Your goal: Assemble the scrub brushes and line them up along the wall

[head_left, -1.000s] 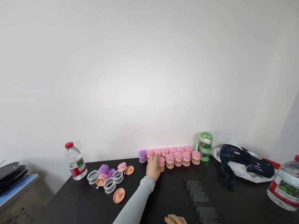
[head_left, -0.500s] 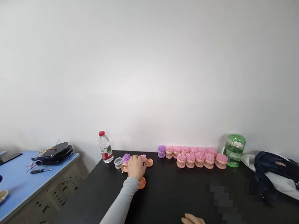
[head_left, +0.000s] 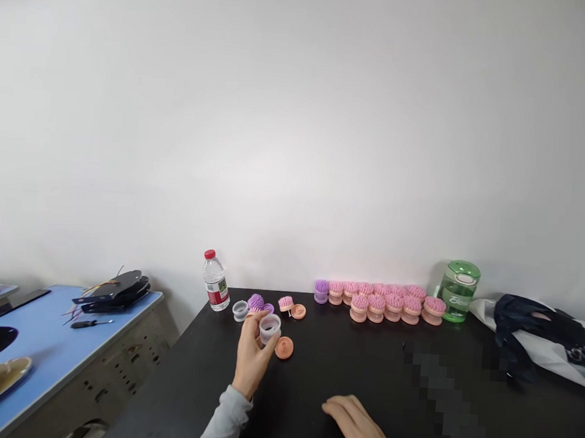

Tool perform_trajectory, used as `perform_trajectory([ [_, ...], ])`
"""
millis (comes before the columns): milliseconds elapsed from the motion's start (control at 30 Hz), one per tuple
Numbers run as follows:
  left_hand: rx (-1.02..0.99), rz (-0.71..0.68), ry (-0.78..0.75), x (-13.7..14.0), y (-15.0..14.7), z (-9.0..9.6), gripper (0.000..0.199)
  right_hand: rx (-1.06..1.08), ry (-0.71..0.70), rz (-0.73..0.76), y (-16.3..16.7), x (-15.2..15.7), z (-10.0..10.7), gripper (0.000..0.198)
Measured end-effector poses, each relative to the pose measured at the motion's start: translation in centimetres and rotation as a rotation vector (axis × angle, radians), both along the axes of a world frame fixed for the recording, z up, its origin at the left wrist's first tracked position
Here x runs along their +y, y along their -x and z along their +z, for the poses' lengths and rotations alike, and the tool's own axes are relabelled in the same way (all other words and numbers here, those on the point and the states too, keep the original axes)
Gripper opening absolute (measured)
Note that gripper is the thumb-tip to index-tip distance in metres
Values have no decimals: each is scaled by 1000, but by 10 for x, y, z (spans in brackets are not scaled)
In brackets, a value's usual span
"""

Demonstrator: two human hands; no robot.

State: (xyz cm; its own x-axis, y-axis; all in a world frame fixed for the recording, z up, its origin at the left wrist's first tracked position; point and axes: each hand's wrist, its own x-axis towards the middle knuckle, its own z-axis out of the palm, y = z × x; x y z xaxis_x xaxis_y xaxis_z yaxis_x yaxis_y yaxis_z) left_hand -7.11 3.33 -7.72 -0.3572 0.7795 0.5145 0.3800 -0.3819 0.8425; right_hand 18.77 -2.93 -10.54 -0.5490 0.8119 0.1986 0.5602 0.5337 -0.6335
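Note:
In the head view my left hand [head_left: 251, 359] grips a translucent plastic ring-shaped cup [head_left: 269, 335] between thumb and fingers, just above the dark table. Beside its thumb lies an orange round cap [head_left: 284, 348]. Beyond the hand are a second translucent ring cup [head_left: 240, 311], a purple bristled brush head [head_left: 255, 302], a purple cap [head_left: 269, 308], a pink bristled head [head_left: 285, 303] and another orange cap [head_left: 299, 311]. My right hand [head_left: 364, 432] is near the front, fingers stretched and holding nothing.
Several pink round scrub brushes [head_left: 393, 306] and a purple one [head_left: 321, 292] stand along the wall. A water bottle [head_left: 216, 286] is at the back left, a green container [head_left: 458, 292] at the back right. A blue table [head_left: 48, 335] at left bears a screwdriver [head_left: 89, 323].
My left hand has drawn back toward me with a translucent ring cup, uncovering the parts behind it. My right hand has moved left and farther into view.

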Motion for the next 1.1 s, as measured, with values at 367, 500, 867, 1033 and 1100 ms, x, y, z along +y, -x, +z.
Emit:
perform_trajectory([
  [367,-261,-6,180,-40,21,-25,44,-60,-106,-184,117,91,7,52],
  [500,-240,-43,199,-37,20,-26,40,-80,-114,-208,129,100,-2,45],
  [867,-199,-120,251,-36,20,-33,44,127,-72,-128,107,83,-3,35],
  [1033,-185,-364,290,-44,7,-22,43,289,-24,-70,77,51,12,49],
  [1100,-199,-469,300,-51,-3,-17,41,341,2,-51,64,37,18,49],
])
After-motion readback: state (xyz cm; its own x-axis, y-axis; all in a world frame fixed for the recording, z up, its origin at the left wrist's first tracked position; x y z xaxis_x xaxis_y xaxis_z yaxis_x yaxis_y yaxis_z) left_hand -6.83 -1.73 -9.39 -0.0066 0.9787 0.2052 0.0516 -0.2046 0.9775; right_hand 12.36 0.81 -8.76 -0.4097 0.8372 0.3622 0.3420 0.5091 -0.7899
